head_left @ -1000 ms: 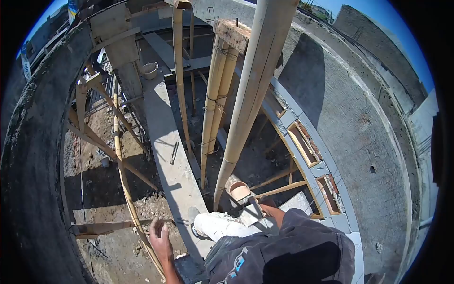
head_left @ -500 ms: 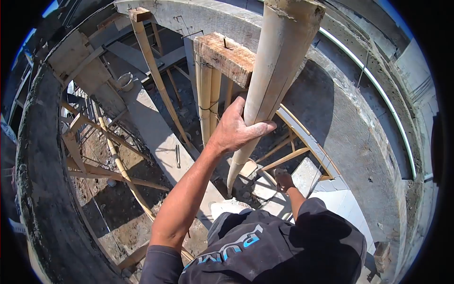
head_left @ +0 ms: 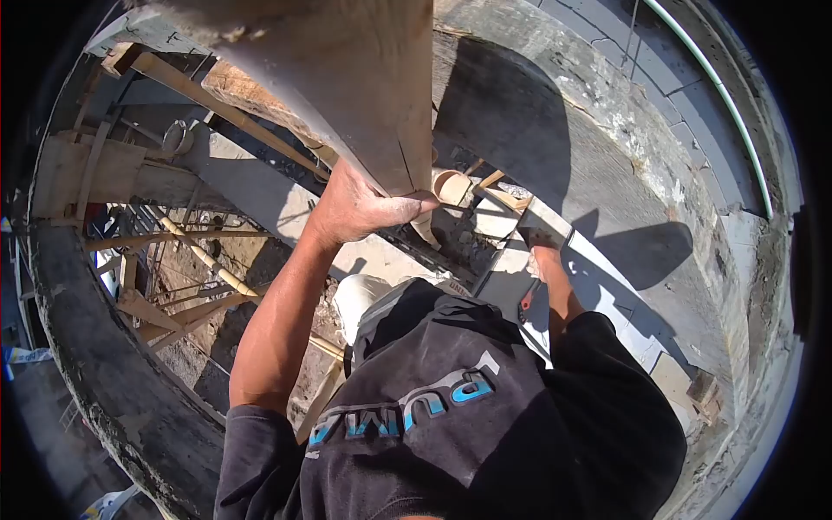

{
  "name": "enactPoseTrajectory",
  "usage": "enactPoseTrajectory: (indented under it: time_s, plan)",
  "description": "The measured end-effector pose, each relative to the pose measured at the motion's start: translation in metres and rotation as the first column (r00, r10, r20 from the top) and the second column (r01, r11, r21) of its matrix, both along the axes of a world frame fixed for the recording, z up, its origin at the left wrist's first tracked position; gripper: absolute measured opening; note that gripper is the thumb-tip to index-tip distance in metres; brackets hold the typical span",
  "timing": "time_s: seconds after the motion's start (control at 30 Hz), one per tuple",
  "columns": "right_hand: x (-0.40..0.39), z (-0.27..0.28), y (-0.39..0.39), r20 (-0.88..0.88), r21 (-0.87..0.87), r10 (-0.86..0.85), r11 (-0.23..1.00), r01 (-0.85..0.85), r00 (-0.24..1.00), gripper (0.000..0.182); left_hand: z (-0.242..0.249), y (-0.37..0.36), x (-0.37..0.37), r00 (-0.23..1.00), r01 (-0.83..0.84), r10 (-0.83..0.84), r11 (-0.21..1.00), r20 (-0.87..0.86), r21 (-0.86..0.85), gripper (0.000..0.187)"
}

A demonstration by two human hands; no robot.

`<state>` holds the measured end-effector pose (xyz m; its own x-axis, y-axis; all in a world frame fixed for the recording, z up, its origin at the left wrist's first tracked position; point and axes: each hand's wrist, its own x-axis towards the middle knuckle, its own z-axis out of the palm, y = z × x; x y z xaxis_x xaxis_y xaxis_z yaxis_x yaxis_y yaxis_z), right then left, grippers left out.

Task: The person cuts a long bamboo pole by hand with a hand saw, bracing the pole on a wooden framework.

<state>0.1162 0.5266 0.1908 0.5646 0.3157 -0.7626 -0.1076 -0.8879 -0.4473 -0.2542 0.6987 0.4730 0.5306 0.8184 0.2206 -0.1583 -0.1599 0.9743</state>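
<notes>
Gripping 1 pole (head_left: 355,95), now looming nearer than before, the left hand (head_left: 354,208) apparently steadies it; at right, the shadowed right hand's (head_left: 541,251) grip cannot be told.

Pale plank (head_left: 247,186) below the grip of the left hand (head_left: 364,210), over rubble-strewn ground (head_left: 227,342).
Slants away beyond the grip to its left, partly sunlit, partly in shadow, and passes beneath the forearm in view. Bears a bucket (head_left: 179,139) at the far end, well apart from the grip, and a slim tool (head_left: 311,205) near the wrist, too small to make out.
</notes>
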Motion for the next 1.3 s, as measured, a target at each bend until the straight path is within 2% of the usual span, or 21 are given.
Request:
enactPoseTrajectory:
  time_s: [0.13, 0.23, 0.3, 0.33, 0.37, 0.4, 0.43, 0.47, 0.5, 0.53, 0.57, 0.6, 0.63, 0.7, 0.73, 0.97, 1.07, 1.17, 1.2, 1.23, 1.3]
  plan:
    - [-0.019, 0.003, -0.029, -0.019, 0.044, -0.224, 0.973, 0.224, 0.974, 0.022, 0.014, -0.005, 0.007, 0.91, 0.236, -0.211, 0.971, -0.356, 0.027, 0.063]
    - [-0.037, 0.005, -0.05, -0.062, 0.128, -0.378, 0.915, 0.383, 0.924, 0.02, 0.016, -0.018, 0.024, 0.824, 0.297, -0.327, 0.945, -0.463, -0.138, 0.066]
    - [-0.044, -0.018, -0.077, -0.157, 0.291, -0.409, 0.851, 0.438, 0.899, 0.021, 0.012, -0.024, 0.037, 0.811, 0.416, -0.386, 0.909, -0.44, -0.03, 0.062]
    - [-0.052, -0.017, -0.087, -0.111, 0.386, -0.4, 0.826, 0.41, 0.91, 0.019, 0.01, -0.026, 0.043, 0.804, 0.469, -0.415, 0.883, -0.426, 0.024, 0.06]
    - [-0.064, -0.016, -0.097, -0.056, 0.471, -0.395, 0.799, 0.374, 0.917, 0.018, -0.003, -0.026, 0.047, 0.804, 0.507, -0.375, 0.838, -0.462, 0.203, 0.059]
    - [-0.076, -0.015, -0.112, 0.007, 0.544, -0.394, 0.773, 0.327, 0.919, 0.017, 0.015, -0.029, 0.056, 0.782, 0.539, -0.472, 0.84, -0.406, 0.063, 0.059]
    - [-0.076, -0.041, -0.143, -0.233, 0.555, -0.369, 0.709, 0.435, 0.9, 0.01, 0.033, -0.033, 0.067, 0.755, 0.572, -0.56, 0.817, -0.342, -0.077, 0.059]
    - [-0.09, -0.054, -0.156, 0.153, 0.554, -0.248, 0.823, 0.125, 0.956, 0.011, 0.033, -0.039, 0.073, 0.768, 0.558, -0.558, 0.824, -0.314, -0.101, 0.06]
    - [-0.102, -0.06, -0.166, 0.514, 0.41, -0.082, 0.898, -0.161, 0.854, 0.013, 0.033, -0.042, 0.081, 0.757, 0.582, -0.577, 0.809, -0.307, -0.083, 0.061]
    - [-0.112, -0.062, -0.176, 0.777, 0.143, 0.123, 0.921, -0.363, 0.618, 0.014, 0.032, -0.046, 0.09, 0.744, 0.611, -0.599, 0.789, -0.297, -0.064, 0.062]
    - [-0.123, -0.06, -0.186, 0.884, -0.195, 0.354, 0.873, -0.446, 0.306, 0.016, 0.032, -0.051, 0.1, 0.727, 0.64, -0.625, 0.767, -0.285, -0.049, 0.063]
    - [-0.142, -0.037, -0.187, 0.523, 0.213, -0.02, 0.971, -0.107, 0.852, 0.022, 0.032, -0.056, 0.109, 0.692, 0.688, -0.686, 0.721, -0.224, -0.079, 0.064]
    - [-0.163, -0.004, -0.184, 0.061, 0.323, -0.564, 0.792, 0.519, 0.823, 0.029, 0.031, -0.062, 0.118, 0.666, 0.714, -0.718, 0.692, -0.203, -0.103, 0.064]
    - [-0.192, 0.045, -0.182, -0.101, 0.218, -0.801, 0.56, 0.799, 0.59, 0.034, 0.024, -0.079, 0.134, 0.626, 0.745, -0.762, 0.647, -0.163, -0.162, 0.064]
    - [-0.206, 0.037, -0.192, -0.045, 0.243, -0.826, 0.537, 0.808, 0.562, 0.03, 0.017, -0.087, 0.144, 0.65, 0.743, -0.735, 0.668, -0.195, -0.045, 0.066]
    - [-0.261, 0.034, -0.225, -0.049, 0.238, -0.931, 0.342, 0.909, 0.362, 0.026, 0.015, -0.135, 0.188, 0.543, 0.84, -0.837, 0.54, -0.064, 0.053, 0.075]
    - [-0.273, 0.016, -0.233, -0.107, 0.374, -0.95, 0.235, 0.897, 0.293, 0.027, 0.02, -0.149, 0.206, 0.468, 0.882, -0.882, 0.47, -0.057, -0.041, 0.069]
    - [-0.276, 0.003, -0.24, -0.113, 0.385, -0.957, 0.206, 0.9, 0.267, 0.028, 0.018, -0.161, 0.229, 0.474, 0.88, -0.879, 0.471, -0.056, 0.062, 0.061]
    - [-0.279, -0.001, -0.246, -0.017, 0.442, -0.928, 0.326, 0.836, 0.371, 0.029, 0.019, -0.166, 0.236, 0.482, 0.873, -0.874, 0.474, -0.06, 0.12, 0.058]
    - [-0.277, 0.007, -0.246, -0.049, 0.416, -0.95, 0.262, 0.871, 0.309, 0.027, 0.028, -0.173, 0.238, 0.513, 0.856, -0.859, 0.51, -0.008, 0.083, 0.05]
    - [-0.275, 0.02, -0.247, -0.113, 0.344, -0.975, 0.141, 0.928, 0.191, 0.025, 0.028, -0.172, 0.251, 0.475, 0.877, -0.876, 0.479, -0.082, -0.041, 0.043]
